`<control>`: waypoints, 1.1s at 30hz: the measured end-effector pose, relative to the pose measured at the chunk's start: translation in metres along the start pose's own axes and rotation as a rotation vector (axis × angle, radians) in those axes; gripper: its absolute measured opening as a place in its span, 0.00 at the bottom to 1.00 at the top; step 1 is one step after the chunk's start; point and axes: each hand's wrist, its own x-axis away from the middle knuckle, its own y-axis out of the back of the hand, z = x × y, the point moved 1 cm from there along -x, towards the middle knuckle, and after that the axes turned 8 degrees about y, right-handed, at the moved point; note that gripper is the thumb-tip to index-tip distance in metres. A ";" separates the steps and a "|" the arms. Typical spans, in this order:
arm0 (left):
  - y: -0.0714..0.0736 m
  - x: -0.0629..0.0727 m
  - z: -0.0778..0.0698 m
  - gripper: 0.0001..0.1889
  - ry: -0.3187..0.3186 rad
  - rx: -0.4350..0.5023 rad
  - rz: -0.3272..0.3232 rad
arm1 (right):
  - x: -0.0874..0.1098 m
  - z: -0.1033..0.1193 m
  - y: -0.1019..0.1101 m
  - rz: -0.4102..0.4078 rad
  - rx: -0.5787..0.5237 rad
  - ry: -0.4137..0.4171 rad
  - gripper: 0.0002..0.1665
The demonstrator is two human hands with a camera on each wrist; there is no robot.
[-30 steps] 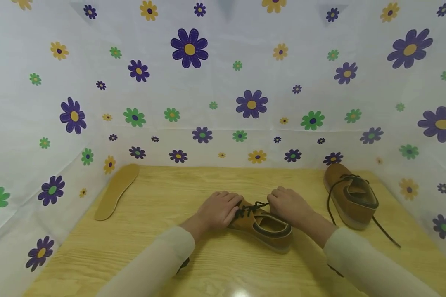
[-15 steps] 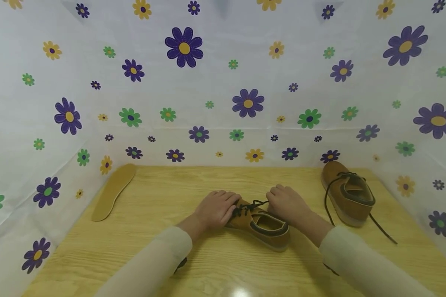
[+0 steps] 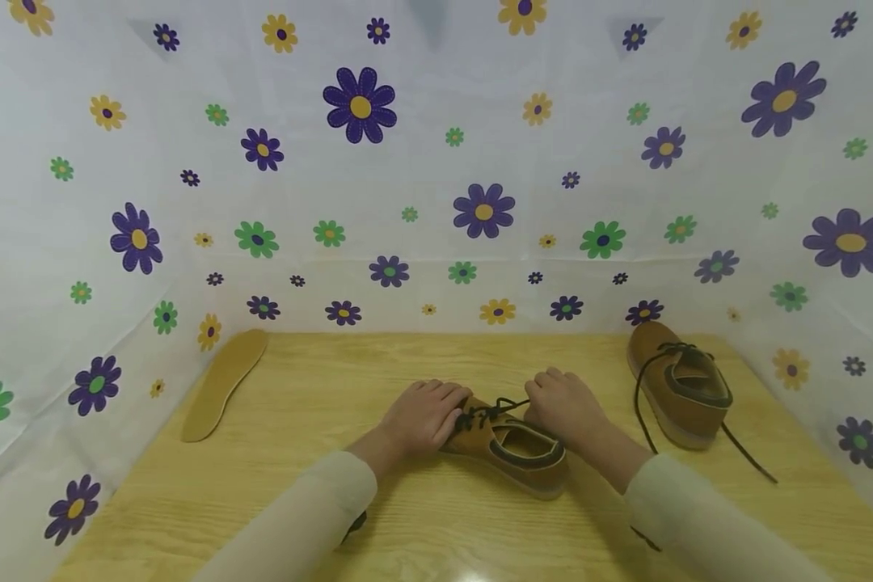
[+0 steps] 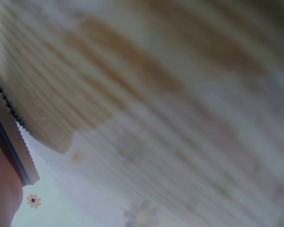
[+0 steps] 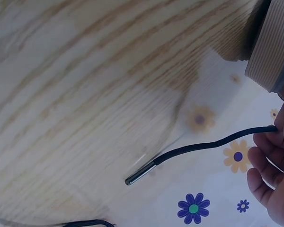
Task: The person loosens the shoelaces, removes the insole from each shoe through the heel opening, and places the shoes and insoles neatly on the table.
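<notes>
Two sleeves (image 3: 305, 509): They come from the near side of the held shoe (image 3: 482, 446). The right one passes very close to the trailing lace (image 3: 750, 456) of the second shoe (image 3: 702, 424), and could drag it if the arm swings outward.
Held shoe: It lies on the counter (image 3: 407, 525), sole down, heel nearer than toe. With only its toe held, a strong pull could turn the heel sideways.
Left grip (image 3: 423, 416): It is clamped on the toe of the held shoe. If it becomes loose, the held shoe could slide toward the pull.
Right grip (image 3: 563, 408): It is clamped on the black lace (image 5: 194, 147), beside the opening of the held shoe. The lace is thin, so it could slip between the fingers.
Lacing (image 3: 480, 415): On top of the held shoe it looks rather slack; pulling one end only could make the sides uneven.
Metal tip (image 5: 141, 174): It hangs free beyond the right grip; it could catch or become tangled.
Second shoe: To the right of the held shoe and farther, well apart.
Insole (image 3: 225, 388): Well to the left of the held shoe. I cannot tell where it belongs; if inside, a tightened lacing could hinder its fitting.
Flowered cloth (image 3: 436, 162): Behind the held shoe, well apart; a small risk, I judge.
</notes>
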 end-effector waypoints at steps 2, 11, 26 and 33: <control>0.000 0.001 0.000 0.23 0.000 -0.001 -0.001 | 0.000 0.001 -0.001 0.006 0.004 -0.009 0.15; 0.001 0.000 0.001 0.24 0.029 -0.009 0.043 | 0.000 0.002 0.001 0.017 0.039 -0.040 0.16; 0.001 0.002 -0.001 0.24 0.024 -0.021 0.030 | 0.004 -0.002 0.001 0.008 0.036 -0.075 0.18; 0.000 0.002 -0.001 0.24 0.027 -0.017 0.024 | 0.005 -0.005 0.003 0.028 0.047 -0.077 0.19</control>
